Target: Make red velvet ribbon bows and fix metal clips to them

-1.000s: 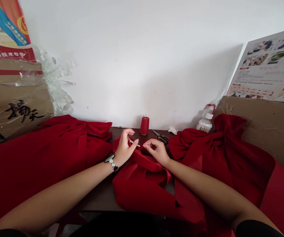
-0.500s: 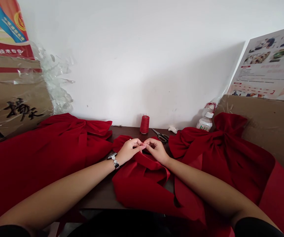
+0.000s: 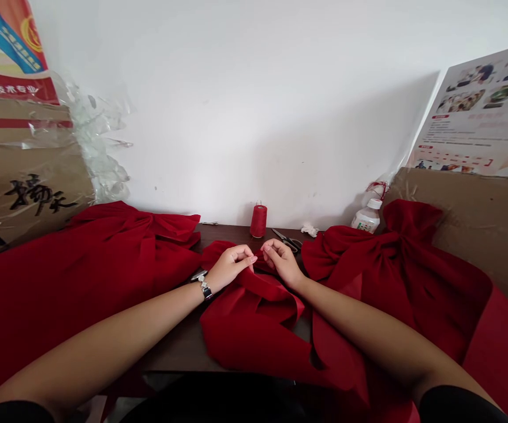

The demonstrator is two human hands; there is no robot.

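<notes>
My left hand, a watch on its wrist, is over the middle red cloth with thumb and forefinger pinched together. My right hand faces it a small gap away, its fingertips also closed in a pinch. Whatever is between the fingertips of either hand is too small to make out. Folds of the red cloth lie beneath and between the hands. A cone of red thread stands upright just beyond them. Dark-handled scissors lie behind my right hand.
Gathered red cloth bows lie at the left and at the right. A white-capped bottle stands near the wall. Cardboard boxes flank the dark table. A crumpled white scrap lies by the scissors.
My hands, whose fingertips met before, are now slightly apart. The right hand has moved up and to the right; the left has hardly moved.
</notes>
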